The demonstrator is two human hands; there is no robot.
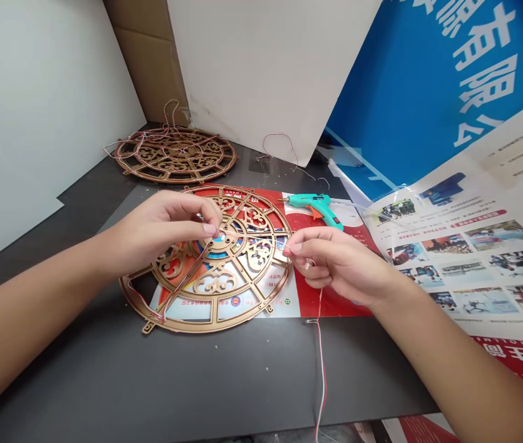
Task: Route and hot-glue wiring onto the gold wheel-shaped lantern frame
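Note:
A round gold openwork frame [215,320] with scroll patterns lies on printed sheets in front of me. Above its centre, my left hand [173,224] pinches a thin wire with thumb and forefinger. Over the frame's right edge, my right hand [330,261] has its fingers closed on the wire too. From the right hand the red and white wire [320,357] hangs down past the table's front edge, with a small clear bead-like piece near the fingers. More wire runs along a spoke at the frame's lower left.
A teal glue gun [317,206] with an orange trigger lies behind my right hand. At the back left sits a second gold frame [176,157] with loose wires on it. White panels and a blue printed board [409,80] stand behind; photo sheets [464,246] lean at right.

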